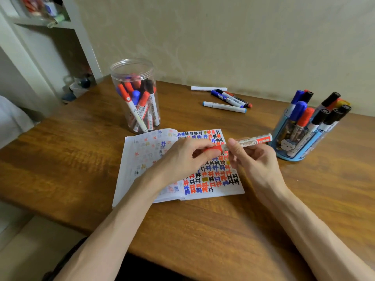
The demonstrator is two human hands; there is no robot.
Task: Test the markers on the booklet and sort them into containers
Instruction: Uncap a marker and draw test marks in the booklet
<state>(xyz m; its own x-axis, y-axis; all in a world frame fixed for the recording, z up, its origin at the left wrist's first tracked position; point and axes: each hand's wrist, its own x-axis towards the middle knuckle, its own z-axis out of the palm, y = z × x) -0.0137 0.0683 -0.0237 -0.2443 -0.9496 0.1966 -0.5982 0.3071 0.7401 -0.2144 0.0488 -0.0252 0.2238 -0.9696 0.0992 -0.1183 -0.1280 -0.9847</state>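
A: Hands?
B: Both above the right page of the open white booklet. Left hand pinching the red plastic cap between thumb and curled fingertips. Right hand curled round the white-barrelled marker with a red label band, thumb on top.
A: Cap on or off?
B: Cannot tell; fingers in the way of the join. Held level and clear of the paper, tail end aimed toward the table's right edge.
A: Booklet?
B: Lying flat near the middle of the brown wooden table, a little toward the near edge. Crowded on the right page with red, blue, black and a few ochre hash marks; on the left page, faint bleed-through and one blue mark.
A: Containers?
B: Clear round plastic jar standing upright just beyond the booklet's far left corner, holding red-, blue- and black-capped markers. Blue cartoon-printed pen holder near the right edge, just beside the booklet's far right corner, filled with blue-, red- and black-capped markers leaning outward.
A: Loose ones?
B: Small bundle of blue, black and red markers lying by the far edge. White marker with light-blue ends just in front of it, white paper strip just behind.
A: Off the table?
B: White shelving unit past the far left corner, contents blurred.
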